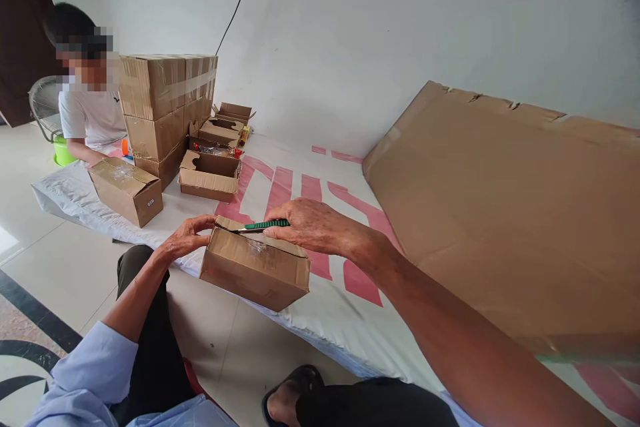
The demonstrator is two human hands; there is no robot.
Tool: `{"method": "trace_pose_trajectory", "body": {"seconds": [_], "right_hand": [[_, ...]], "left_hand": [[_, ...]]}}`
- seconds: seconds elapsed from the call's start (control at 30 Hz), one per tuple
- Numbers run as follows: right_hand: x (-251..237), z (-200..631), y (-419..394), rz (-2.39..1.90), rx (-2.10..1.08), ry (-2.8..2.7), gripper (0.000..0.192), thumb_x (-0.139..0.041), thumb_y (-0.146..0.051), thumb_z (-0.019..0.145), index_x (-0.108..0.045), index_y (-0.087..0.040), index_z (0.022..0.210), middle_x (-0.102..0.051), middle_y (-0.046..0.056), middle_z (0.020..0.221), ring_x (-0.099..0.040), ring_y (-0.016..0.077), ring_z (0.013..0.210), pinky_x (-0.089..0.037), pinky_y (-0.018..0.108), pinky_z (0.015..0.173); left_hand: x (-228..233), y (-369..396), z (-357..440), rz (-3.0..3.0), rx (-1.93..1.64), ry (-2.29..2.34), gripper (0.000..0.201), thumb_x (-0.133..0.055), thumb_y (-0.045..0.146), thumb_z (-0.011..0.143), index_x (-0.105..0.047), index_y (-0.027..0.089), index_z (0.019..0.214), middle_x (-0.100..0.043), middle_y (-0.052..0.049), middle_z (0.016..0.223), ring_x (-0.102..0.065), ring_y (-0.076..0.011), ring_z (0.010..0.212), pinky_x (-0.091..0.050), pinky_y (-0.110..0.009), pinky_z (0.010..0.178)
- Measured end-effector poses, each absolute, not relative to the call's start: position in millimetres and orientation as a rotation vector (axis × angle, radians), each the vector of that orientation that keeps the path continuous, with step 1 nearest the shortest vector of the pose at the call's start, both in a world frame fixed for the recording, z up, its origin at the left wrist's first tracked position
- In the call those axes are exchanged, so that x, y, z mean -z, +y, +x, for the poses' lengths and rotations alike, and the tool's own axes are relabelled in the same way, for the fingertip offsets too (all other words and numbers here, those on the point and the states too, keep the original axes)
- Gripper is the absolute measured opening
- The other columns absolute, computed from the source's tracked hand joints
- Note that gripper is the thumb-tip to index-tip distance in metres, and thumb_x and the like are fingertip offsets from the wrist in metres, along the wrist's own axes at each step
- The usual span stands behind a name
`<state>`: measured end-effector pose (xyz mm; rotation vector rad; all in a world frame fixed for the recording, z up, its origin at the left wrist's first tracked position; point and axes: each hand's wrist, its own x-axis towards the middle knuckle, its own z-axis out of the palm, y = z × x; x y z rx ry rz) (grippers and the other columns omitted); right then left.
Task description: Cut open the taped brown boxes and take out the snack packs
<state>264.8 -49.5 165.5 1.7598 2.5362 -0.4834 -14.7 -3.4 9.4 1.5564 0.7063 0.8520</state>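
**Small box held at the sheet's edge, knife laid along its top**

A small brown cardboard box is seen at the near edge of a white sheet with red lettering, tilted, with one lower corner hanging out over the tiled floor. Its flaps are closed, and a strip of clear tape is visible along the top seam. The cardboard is plain and slightly creased at the left flap.

The box is steadied by the left hand, whose fingers are curled loosely against the upper left corner; the hand is not clenched. A green-handled knife is gripped by the right hand, with the fingers closed over the handle and the blade end laid toward the left along the top rear edge of the box.

To the right, a large flat sheet of cardboard is spread over the sheet, well apart from the box. Bare sheet is left between them and behind the box. Farther back, an open box, a closed box and a stack of taped boxes are set near a seated person by the wall.
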Motion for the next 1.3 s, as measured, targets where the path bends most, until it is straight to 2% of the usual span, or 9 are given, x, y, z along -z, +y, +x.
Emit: {"method": "trace_pose_trajectory", "body": {"seconds": [0.27, 0.43, 0.6, 0.7, 0.83, 0.9, 1.0, 1.17, 1.3], "right_hand": [[-167.6, 271.0, -50.2, 1.724, 0.425, 2.461, 0.037, -0.060, -0.057, 0.097, -0.083, -0.028, 0.097, -0.071, 0.005, 0.079, -0.062, 0.0233, 0.078, -0.034, 0.035, 0.069], [-158.2, 294.4, -55.6, 1.791, 0.516, 2.524, 0.038, -0.064, -0.062, 0.095, -0.083, -0.030, 0.089, -0.068, 0.005, 0.075, -0.062, 0.0251, 0.078, -0.037, 0.037, 0.071], [-146.7, 322.1, -64.0, 1.890, 0.519, 2.558, 0.034, -0.072, -0.062, 0.089, -0.083, -0.030, 0.081, -0.066, 0.006, 0.069, -0.063, 0.0271, 0.079, -0.039, 0.037, 0.071], [-144.8, 343.7, -74.3, 1.983, 0.529, 2.516, 0.032, -0.074, -0.061, 0.086, -0.083, -0.031, 0.080, -0.066, 0.005, 0.068, -0.063, 0.0250, 0.074, -0.040, 0.036, 0.068], [-138.6, 393.2, -99.0, 2.126, 0.796, 2.309, 0.042, -0.070, -0.069, 0.085, -0.085, -0.030, 0.088, -0.064, 0.003, 0.067, -0.051, 0.0195, 0.059, -0.036, 0.035, 0.057], [-121.7, 423.1, -112.2, 2.338, 0.926, 2.255, 0.052, -0.069, -0.074, 0.083, -0.084, -0.027, 0.098, -0.063, 0.003, 0.067, -0.047, 0.0185, 0.056, -0.036, 0.035, 0.054], [-70.1, 457.3, -125.0, 2.766, 0.914, 2.284, 0.062, -0.062, -0.075, 0.085, -0.080, -0.022, 0.112, -0.063, 0.002, 0.069, -0.054, 0.0214, 0.062, -0.043, 0.035, 0.058], [39.8, 465.2, -122.9, 3.077, 0.313, 2.145, 0.046, -0.045, -0.051, 0.091, -0.072, -0.020, 0.113, -0.074, 0.010, 0.096, -0.068, 0.0295, 0.092, -0.055, 0.042, 0.082], [90.1, 454.6, -115.5, 3.143, 0.130, 2.017, 0.041, -0.048, -0.037, 0.091, -0.070, -0.018, 0.120, -0.073, 0.017, 0.114, -0.065, 0.0334, 0.112, -0.050, 0.047, 0.102]], "left_hand": [[-13.0, -3.4, -11.6, 1.647, -0.851, 0.642, 0.042, -0.078, 0.029, 0.085, -0.080, 0.022, 0.126, -0.072, -0.007, 0.147, -0.059, -0.0330, 0.142, -0.044, -0.043, 0.121], [-16.0, -2.6, -11.8, 1.690, -0.838, 0.672, 0.037, -0.076, 0.030, 0.085, -0.083, 0.025, 0.121, -0.069, -0.006, 0.149, -0.058, -0.0347, 0.144, -0.042, -0.044, 0.124], [-18.9, -1.5, -12.8, 1.711, -0.837, 0.709, 0.043, -0.076, 0.028, 0.082, -0.083, 0.026, 0.124, -0.071, -0.005, 0.147, -0.058, -0.0341, 0.142, -0.041, -0.045, 0.125], [-20.2, -2.0, -13.1, 1.726, -0.832, 0.727, 0.044, -0.075, 0.029, 0.082, -0.083, 0.026, 0.125, -0.072, -0.005, 0.145, -0.058, -0.0347, 0.142, -0.042, -0.045, 0.125], [-22.9, -4.2, -13.0, 1.726, -0.819, 0.731, 0.043, -0.075, 0.032, 0.085, -0.082, 0.025, 0.127, -0.071, -0.006, 0.145, -0.059, -0.0351, 0.141, -0.043, -0.044, 0.124], [-25.4, -5.4, -12.5, 1.724, -0.811, 0.719, 0.044, -0.075, 0.035, 0.088, -0.081, 0.024, 0.129, -0.070, -0.008, 0.146, -0.059, -0.0359, 0.142, -0.044, -0.044, 0.123], [-29.8, -5.9, -11.4, 1.739, -0.804, 0.745, 0.044, -0.077, 0.041, 0.089, -0.080, 0.023, 0.130, -0.069, -0.009, 0.147, -0.057, -0.0376, 0.144, -0.043, -0.046, 0.125], [-31.4, -1.1, -14.8, 1.769, -0.759, 0.776, 0.061, -0.082, 0.054, 0.085, -0.076, 0.026, 0.138, -0.068, -0.009, 0.151, -0.054, -0.0444, 0.146, -0.046, -0.049, 0.124], [-24.4, 6.5, -25.7, 1.746, -0.661, 0.875, 0.090, -0.086, 0.066, 0.077, -0.062, 0.028, 0.156, -0.049, -0.012, 0.172, -0.041, -0.0499, 0.157, -0.045, -0.057, 0.124]]}}
